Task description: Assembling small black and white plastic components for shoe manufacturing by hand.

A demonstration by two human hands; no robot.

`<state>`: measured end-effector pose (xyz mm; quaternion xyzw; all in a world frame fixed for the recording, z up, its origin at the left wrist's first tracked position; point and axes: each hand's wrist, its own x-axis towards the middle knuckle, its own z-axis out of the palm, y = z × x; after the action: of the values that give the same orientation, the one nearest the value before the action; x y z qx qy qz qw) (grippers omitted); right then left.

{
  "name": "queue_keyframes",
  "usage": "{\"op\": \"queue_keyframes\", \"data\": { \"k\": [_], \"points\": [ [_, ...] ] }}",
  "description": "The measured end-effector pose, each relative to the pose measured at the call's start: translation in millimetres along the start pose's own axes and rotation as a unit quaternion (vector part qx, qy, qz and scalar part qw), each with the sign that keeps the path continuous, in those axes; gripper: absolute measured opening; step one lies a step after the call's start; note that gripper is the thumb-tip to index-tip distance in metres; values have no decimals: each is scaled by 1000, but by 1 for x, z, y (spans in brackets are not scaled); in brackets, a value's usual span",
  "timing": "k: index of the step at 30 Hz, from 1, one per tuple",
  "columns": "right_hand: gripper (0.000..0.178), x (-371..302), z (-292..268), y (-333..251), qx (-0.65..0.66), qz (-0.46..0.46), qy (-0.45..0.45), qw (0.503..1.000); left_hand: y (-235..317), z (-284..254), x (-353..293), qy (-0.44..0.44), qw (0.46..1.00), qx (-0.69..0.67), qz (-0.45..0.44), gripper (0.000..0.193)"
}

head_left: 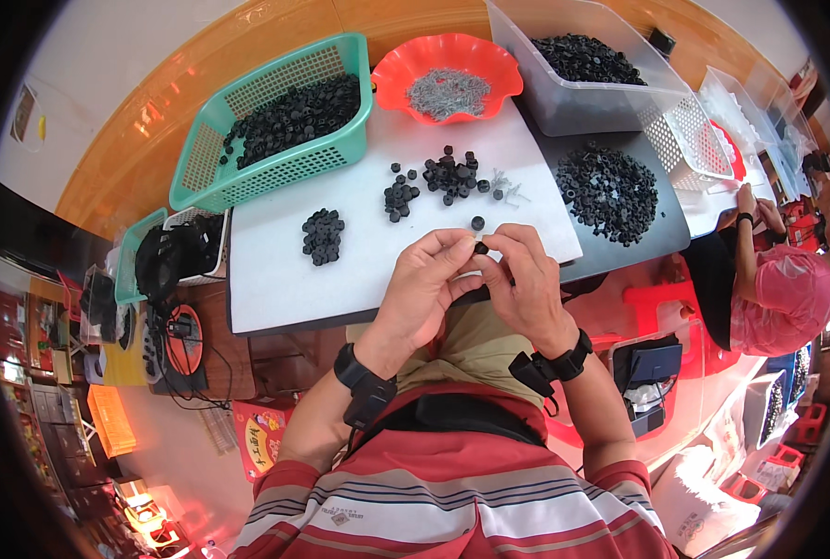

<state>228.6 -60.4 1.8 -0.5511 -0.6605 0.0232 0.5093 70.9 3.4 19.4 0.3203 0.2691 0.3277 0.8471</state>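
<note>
Close to the near edge of the white board, my left hand (424, 287) and my right hand (529, 284) meet fingertip to fingertip. Both pinch one small black plastic part (480, 248), mostly hidden by the fingers. A single loose black part (477, 224) lies just beyond them. Farther up is a loose cluster of black knob-like parts (452, 177), with a smaller cluster (399, 197) left of it and a few silver screws or pins (508, 189) to its right. A tightly packed group of black parts (323, 237) sits to the left.
At the back stand a green basket (275, 168) of black parts, a red scalloped bowl (387, 79) of silver screws or pins, and a clear bin (573, 107) of black pieces. More black pieces (607, 194) are heaped at right. Another person (778, 289) works at far right.
</note>
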Motion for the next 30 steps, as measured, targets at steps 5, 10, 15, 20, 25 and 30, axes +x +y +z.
{"op": "queue_keyframes", "data": {
  "k": [5,10,15,20,25,30],
  "points": [
    [29,2,-5,2,-44,-9,-5,999,-2,7,5,0,1000,18,25,20],
    [29,1,-7,2,-35,12,-5,999,-2,12,6,0,999,26,22,19],
    [29,-3,-8,2,-27,17,-5,999,-5,12,5,11,999,37,17,21],
    [29,-7,-9,12,-26,10,18,999,-5,15,6,42,981,173,77,24],
    [26,-7,-18,19,3,25,41,999,3,10,19,135,733,589,312,29],
    [20,-12,-18,19,71,87,49,992,-3,6,31,124,599,720,327,29]
  ]
}}
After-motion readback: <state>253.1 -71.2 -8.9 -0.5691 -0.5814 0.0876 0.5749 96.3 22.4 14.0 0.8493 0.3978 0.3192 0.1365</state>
